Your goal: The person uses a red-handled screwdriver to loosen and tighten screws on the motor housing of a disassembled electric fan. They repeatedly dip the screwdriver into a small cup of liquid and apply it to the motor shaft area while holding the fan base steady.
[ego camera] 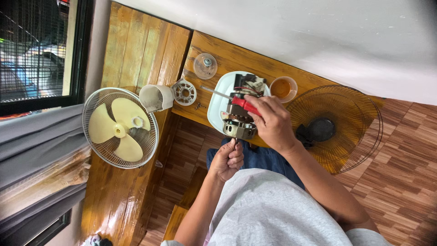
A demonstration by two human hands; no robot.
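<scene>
Working on a fan motor (240,126) at the near edge of the wooden tabletop (227,57), the person has both hands on the job. The image is rotated, so which hand is which is a judgement: going by the arms, the right hand (273,123) is the upper one, curled around the red handle of a screwdriver (236,101) whose thin shaft points away toward the white tray (217,102) behind the motor. The left hand (229,159) sits below the motor, fingers pressed together in a pinch on something small at the motor's underside; what it grips is too small to tell.

The motor, with its metal casing and copper windings, rests partly on the tray, close to the body. Judging by the parts spread about, this looks like the dismantling or servicing stage: a white rear housing (154,97) and a round bracket (184,92) lie to one side, loose screws (199,106) just beside them, a clear plastic disc (205,65) further back, and a small cup of amber liquid (283,88) near the tray. A white guard with its cream blade (120,128) and a dark guard (334,127) lie well apart.

The next move seemingly calls for a steady hold on the motor while the tool is brought to bear precisely.
</scene>
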